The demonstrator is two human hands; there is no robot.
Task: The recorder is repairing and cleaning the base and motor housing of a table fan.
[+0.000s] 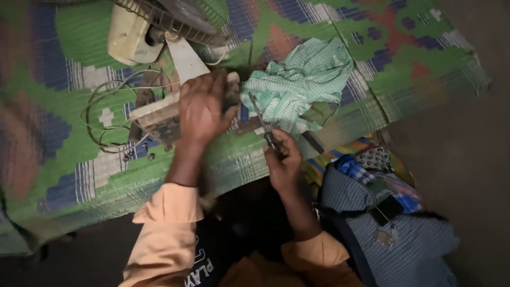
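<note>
Repair work is looking only partway along: the left hand (201,109) is pressing spread fingers on the fan base (159,118) lying on the mat (69,175), while the right hand (284,159) is gripping a screwdriver (263,125), with wires (109,114) lying loose.

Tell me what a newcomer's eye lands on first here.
First, the left hand pressed flat on a fan base at the centre, with the right hand beside it gripping a screwdriver. Next, the green checked cloth to their right and the woven mat underneath everything.
</note>
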